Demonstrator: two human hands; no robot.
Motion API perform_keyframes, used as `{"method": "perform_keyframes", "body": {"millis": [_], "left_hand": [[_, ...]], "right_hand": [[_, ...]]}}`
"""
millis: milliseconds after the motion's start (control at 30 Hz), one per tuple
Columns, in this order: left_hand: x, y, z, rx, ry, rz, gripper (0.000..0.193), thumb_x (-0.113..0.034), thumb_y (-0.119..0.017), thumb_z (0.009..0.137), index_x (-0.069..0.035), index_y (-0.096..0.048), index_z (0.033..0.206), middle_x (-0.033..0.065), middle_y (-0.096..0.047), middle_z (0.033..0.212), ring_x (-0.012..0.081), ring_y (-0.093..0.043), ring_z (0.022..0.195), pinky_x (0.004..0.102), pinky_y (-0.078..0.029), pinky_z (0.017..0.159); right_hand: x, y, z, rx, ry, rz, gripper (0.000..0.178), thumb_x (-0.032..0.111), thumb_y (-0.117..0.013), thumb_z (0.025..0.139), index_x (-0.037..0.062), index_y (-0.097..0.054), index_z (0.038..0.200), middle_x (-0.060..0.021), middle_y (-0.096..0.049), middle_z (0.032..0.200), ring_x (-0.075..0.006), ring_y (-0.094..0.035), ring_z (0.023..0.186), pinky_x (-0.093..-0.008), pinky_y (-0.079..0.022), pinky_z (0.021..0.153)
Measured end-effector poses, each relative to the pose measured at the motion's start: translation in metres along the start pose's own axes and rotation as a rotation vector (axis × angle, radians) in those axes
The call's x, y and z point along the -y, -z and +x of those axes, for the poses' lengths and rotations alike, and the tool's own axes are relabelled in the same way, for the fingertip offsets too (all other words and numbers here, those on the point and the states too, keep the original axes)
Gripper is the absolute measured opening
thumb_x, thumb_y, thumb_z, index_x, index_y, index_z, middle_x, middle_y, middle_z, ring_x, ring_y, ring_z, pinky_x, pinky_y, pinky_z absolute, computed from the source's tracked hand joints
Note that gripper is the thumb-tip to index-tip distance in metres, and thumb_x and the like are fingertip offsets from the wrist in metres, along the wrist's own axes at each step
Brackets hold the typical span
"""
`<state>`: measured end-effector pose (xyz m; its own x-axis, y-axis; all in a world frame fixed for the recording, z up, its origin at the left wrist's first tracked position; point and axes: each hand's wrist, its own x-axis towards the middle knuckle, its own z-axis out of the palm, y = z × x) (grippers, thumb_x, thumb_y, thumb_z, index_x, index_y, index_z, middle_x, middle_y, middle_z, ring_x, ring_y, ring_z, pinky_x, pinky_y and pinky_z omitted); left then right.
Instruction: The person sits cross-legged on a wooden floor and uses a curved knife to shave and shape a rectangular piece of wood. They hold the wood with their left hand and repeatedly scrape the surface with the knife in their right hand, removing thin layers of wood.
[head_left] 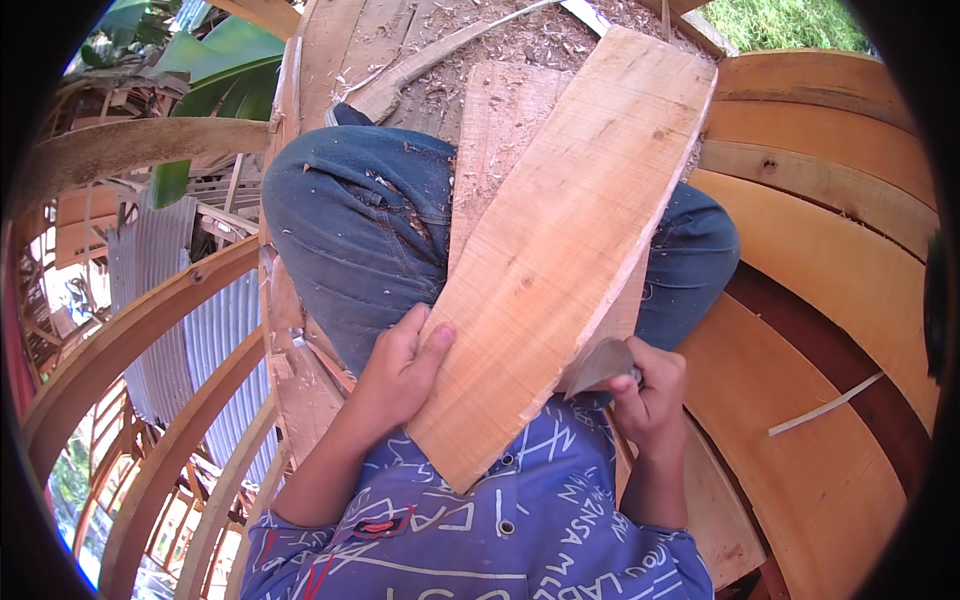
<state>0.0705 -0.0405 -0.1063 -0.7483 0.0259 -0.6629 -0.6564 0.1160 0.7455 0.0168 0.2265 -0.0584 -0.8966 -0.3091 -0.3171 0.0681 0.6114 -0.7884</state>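
A long, wide wooden board (545,240) slants across my lap, its far end up and to the right and its near corner against my shirt. My left hand (410,365) grips the board's left edge near the close end, thumb on top. On the other side, my right hand (648,388) is closed around the handle of a broad-bladed knife (600,366); most of the handle is hidden in the fist. The grey blade lies against or just beside the board's rough right edge; I cannot tell if it touches. Beneath the board is a second plank (510,110) dusted with shavings.
Curved orange-brown planks (800,290) form a wall on the right, with a thin wood strip (825,405) on it. Curved wooden ribs (150,340) stand at the left, corrugated metal sheets (225,350) beyond them. Wood shavings (545,40) cover the floor ahead.
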Motion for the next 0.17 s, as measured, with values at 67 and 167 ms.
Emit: {"method": "perform_keyframes", "body": {"millis": [67,167], "left_hand": [[0.004,0.0,0.001,-0.003,-0.009,-0.016,0.031,-0.026,-0.052,0.099,0.004,-0.05,0.096,0.0222,-0.061,0.081,0.0146,-0.056,0.077,0.035,-0.046,0.07],[0.004,0.001,0.001,0.015,-0.018,-0.011,0.03,-0.026,-0.052,0.099,0.004,-0.05,0.097,0.0224,-0.062,0.082,0.0153,-0.056,0.077,0.0347,-0.046,0.07]], "right_hand": [[0.007,-0.001,-0.016,0.083,-0.003,-0.104,0.059,0.053,-0.068,0.082,0.0023,-0.047,0.062,-0.0153,-0.045,0.053,-0.0285,-0.048,0.044,-0.0359,-0.038,0.044],[0.019,-0.001,-0.029,0.113,-0.025,-0.303,0.056,0.05,-0.072,0.08,0.0022,-0.049,0.062,-0.0169,-0.05,0.054,-0.0319,-0.054,0.047,-0.0387,-0.04,0.044]]}}
